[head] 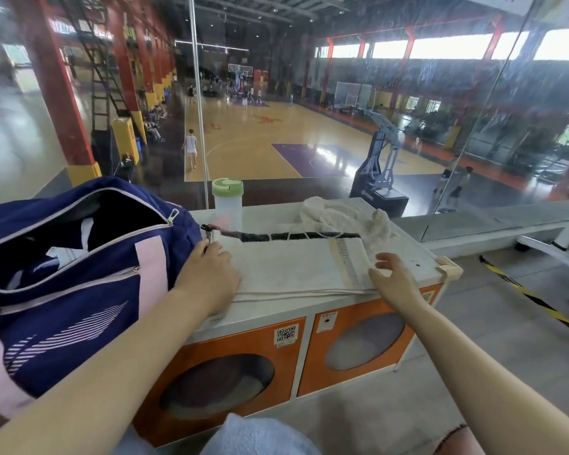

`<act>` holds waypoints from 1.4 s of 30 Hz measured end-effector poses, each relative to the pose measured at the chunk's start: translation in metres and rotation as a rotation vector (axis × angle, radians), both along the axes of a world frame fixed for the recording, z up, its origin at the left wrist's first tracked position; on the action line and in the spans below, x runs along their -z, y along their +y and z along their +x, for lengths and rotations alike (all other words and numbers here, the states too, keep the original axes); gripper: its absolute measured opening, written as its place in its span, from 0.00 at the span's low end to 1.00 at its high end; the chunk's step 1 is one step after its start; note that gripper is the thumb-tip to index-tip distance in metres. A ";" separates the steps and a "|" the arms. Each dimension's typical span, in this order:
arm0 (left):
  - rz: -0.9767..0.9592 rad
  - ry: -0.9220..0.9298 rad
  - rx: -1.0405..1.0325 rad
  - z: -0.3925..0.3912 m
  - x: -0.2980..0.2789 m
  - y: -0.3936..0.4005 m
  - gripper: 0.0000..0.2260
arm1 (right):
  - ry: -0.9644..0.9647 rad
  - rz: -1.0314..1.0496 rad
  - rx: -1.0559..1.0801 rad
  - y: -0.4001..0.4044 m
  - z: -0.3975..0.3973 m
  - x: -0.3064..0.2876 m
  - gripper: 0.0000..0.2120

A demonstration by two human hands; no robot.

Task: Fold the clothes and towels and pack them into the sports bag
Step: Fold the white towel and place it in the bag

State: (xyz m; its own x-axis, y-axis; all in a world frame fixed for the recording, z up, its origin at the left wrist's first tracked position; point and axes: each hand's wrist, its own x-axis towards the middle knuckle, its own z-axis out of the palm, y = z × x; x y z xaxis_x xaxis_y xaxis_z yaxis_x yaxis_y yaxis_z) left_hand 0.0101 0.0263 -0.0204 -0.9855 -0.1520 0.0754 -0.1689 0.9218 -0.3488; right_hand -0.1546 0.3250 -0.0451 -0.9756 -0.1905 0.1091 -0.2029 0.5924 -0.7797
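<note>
Both bare forearms reach over an orange-fronted cabinet point(276, 362). Left hand point(211, 270) presses flat, fingers open, on a folded white towel point(289, 267) beside the unzipped navy sports bag point(66, 257); right hand point(393, 277) hovers open, gripping nothing, at the towel's right end.

An indoor sports hall: a basketball court point(276, 139), hoop stand point(380, 159) and players beyond glass.

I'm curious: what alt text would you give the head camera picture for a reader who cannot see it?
Two bare hands, left hand and right hand, press flat on a folded white towel on a white cabinet top. An open navy sports bag sits left; a crumpled cloth and bottle stand behind.
</note>
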 end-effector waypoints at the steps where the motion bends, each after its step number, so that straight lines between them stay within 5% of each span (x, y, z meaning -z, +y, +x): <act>1: 0.015 0.018 0.003 -0.007 0.001 0.005 0.19 | -0.067 -0.001 0.043 -0.002 -0.002 -0.001 0.21; 6: 0.243 0.147 0.024 -0.036 0.012 0.036 0.15 | -0.231 0.103 0.100 -0.016 -0.014 -0.005 0.25; 10: 0.560 0.055 0.012 -0.054 0.030 0.056 0.23 | -0.275 0.170 0.097 -0.021 -0.017 -0.012 0.22; 19: 0.477 -0.017 -0.007 -0.055 0.050 0.066 0.27 | -0.505 -0.201 0.083 -0.017 -0.022 -0.041 0.11; 23: 0.632 -0.004 0.112 -0.055 0.046 0.066 0.26 | -0.424 -0.267 0.059 -0.025 -0.015 -0.074 0.09; 27: 0.726 0.160 0.131 -0.038 0.038 0.051 0.23 | -0.338 -0.278 -0.031 -0.046 -0.010 -0.107 0.21; 30: 0.743 0.388 0.022 -0.021 0.040 0.031 0.22 | -0.304 -0.275 -0.125 -0.072 0.001 -0.126 0.11; 36: 1.597 0.687 -0.092 0.002 0.038 0.011 0.22 | -0.179 -0.059 -0.202 -0.146 0.028 -0.132 0.11; 42: 1.917 0.734 -0.276 -0.007 0.040 -0.004 0.21 | -0.061 0.224 -0.372 -0.204 0.065 -0.100 0.14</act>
State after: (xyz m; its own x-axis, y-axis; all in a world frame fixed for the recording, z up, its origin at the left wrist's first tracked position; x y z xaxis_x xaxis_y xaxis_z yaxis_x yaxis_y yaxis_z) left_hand 0.0034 0.0219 -0.0605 -0.7954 -0.6046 -0.0414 0.0343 -0.1132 0.9930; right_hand -0.0895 0.1212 0.0551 -0.8397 -0.5422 -0.0302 -0.3919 0.6436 -0.6574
